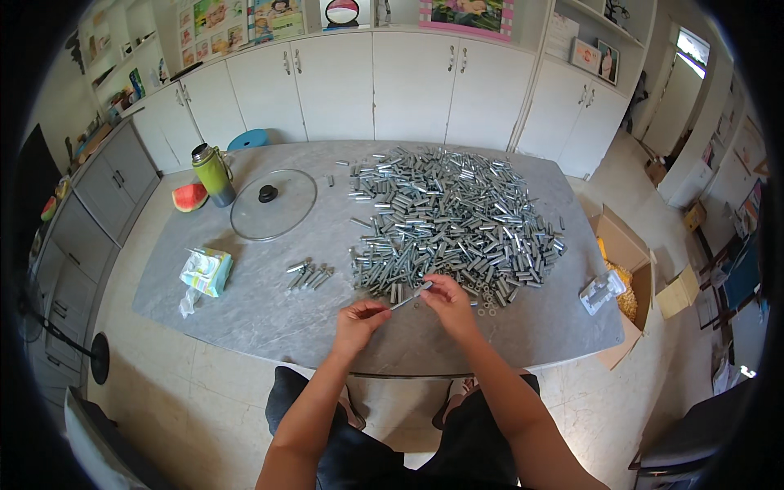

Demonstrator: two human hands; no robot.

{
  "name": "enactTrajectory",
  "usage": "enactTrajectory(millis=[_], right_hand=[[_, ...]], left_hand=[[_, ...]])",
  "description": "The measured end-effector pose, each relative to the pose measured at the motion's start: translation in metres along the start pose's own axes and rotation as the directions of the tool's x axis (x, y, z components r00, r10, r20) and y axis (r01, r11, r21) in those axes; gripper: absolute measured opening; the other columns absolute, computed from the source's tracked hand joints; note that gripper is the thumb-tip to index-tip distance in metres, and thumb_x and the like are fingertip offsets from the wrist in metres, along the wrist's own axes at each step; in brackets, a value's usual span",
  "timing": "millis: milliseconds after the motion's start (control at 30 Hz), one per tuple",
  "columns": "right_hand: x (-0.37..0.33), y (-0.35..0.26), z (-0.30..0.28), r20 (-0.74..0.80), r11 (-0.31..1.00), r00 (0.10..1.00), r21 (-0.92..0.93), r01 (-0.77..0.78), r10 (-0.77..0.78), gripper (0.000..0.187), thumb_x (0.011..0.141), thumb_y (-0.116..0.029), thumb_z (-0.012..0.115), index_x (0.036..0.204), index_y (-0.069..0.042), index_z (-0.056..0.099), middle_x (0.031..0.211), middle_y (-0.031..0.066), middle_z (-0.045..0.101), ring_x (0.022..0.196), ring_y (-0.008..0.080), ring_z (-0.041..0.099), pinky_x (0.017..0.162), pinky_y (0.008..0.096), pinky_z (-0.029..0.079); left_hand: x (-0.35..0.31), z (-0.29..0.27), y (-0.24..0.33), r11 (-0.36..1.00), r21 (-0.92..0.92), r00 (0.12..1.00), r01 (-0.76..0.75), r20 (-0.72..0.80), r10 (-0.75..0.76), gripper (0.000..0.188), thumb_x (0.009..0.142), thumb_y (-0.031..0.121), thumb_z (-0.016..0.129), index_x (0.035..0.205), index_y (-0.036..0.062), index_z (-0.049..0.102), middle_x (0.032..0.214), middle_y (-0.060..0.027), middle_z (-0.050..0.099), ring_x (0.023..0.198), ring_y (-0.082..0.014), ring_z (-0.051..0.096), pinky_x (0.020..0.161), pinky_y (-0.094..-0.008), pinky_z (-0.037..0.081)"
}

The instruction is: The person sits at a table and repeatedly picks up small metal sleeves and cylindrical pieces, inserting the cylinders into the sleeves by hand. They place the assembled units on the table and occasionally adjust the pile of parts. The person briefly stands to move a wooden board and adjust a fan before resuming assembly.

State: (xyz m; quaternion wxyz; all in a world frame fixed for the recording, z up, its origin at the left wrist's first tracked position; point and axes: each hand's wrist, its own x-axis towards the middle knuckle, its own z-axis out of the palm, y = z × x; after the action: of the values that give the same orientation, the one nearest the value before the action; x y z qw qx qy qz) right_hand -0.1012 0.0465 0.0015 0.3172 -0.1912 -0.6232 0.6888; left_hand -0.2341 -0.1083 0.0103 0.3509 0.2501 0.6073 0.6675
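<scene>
Along table (269, 327) edge, your left hand (360, 322) pinches rod (403, 302); your right hand (448, 304) clasps what seems sleeve (426, 286). Best keep both in line, grip light.

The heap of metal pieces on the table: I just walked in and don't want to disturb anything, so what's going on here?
A person's left hand and right hand hold a slim metal piece between them, near the front of the table. Just beyond lies the large heap of metal pieces. A small separate group of metal pieces lies to its left, with a glass lid farther back.
</scene>
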Motion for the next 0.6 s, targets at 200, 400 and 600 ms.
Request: enactTrajectory(millis=[200,400,600], right_hand=[[-0.008,-0.010,0.014,0.151,0.997,0.987,-0.048,-0.054,0.061,0.027,0.081,-0.003,0.064,0.107,-0.003,0.056,0.092,0.0038,0.062,0.084,0.0106,0.058,0.077,0.0237,0.046],[-0.013,-0.007,0.025,0.178,0.994,0.982,-0.103,-0.049,0.067,0.019,0.082,-0.007,0.065,0.100,-0.001,0.061,0.089,0.0030,0.063,0.082,0.0099,0.059,0.074,0.0234,0.047],[0.005,-0.020,0.001,-0.159,0.968,0.987,-0.250,-0.025,-0.016,0.016,0.080,-0.013,0.066,0.094,-0.004,0.066,0.087,0.0032,0.065,0.075,0.0113,0.059,0.068,0.0234,0.047]], left_hand=[[-0.003,0.005,0.000,0.993,-0.113,0.998,0.047,0.058,-0.040,0.015,0.080,0.008,0.068,0.093,-0.0002,0.068,0.080,-0.0044,0.066,0.061,-0.0081,0.056,0.055,-0.0213,0.048],[-0.006,0.008,0.002,0.957,-0.221,0.982,0.187,0.078,-0.174,0.019,0.083,0.010,0.065,0.097,-0.0030,0.066,0.083,-0.0095,0.067,0.063,-0.0133,0.061,0.058,-0.0253,0.054],[0.003,-0.006,0.005,0.944,-0.291,0.981,0.154,-0.071,-0.182,0.018,0.084,0.009,0.064,0.097,-0.0027,0.065,0.085,-0.0118,0.067,0.064,-0.0137,0.062,0.059,-0.0251,0.055]])
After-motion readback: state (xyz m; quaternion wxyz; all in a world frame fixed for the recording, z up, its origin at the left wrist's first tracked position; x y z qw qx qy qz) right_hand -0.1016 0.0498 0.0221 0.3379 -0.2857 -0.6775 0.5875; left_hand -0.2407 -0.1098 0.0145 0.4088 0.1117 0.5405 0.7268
